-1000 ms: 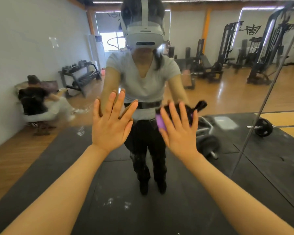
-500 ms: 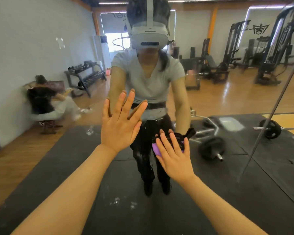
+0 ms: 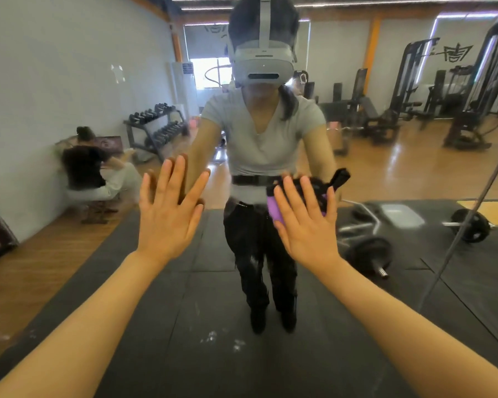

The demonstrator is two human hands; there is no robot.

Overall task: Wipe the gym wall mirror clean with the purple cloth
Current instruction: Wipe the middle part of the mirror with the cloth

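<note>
**R hand + cloth back up the glass, wipe stroke mid-cycle**

Near: both forearms reach in from the bottom corners of frame. Left hand, center-left, flat on the mirror, fingers straight and spread, holding nothing, same spot as 0.5 s and 1 s ago, so it's just a brace. Right hand, center-right, fingers straight, pressing the purple cloth vs the glass; only a purple edge shows by the thumb side plus a sliver btwn fingers, rest hidden under the palm.

Change: 0.5 s ago R hand + cloth sat lower; now up again, abt level w/ the left hand, near where it was 1 s ago. Reads as an up-down stroke over the center patch.

Far (reflection): dark strap-like thing sticking out beyond the fingers, prob part of the cloth/mitt, can't tell. Barbell on mat at right, dumbbell rack upper left.

Judgement: only a small central zone is being covered; most of the mirror likely still to do.
</note>
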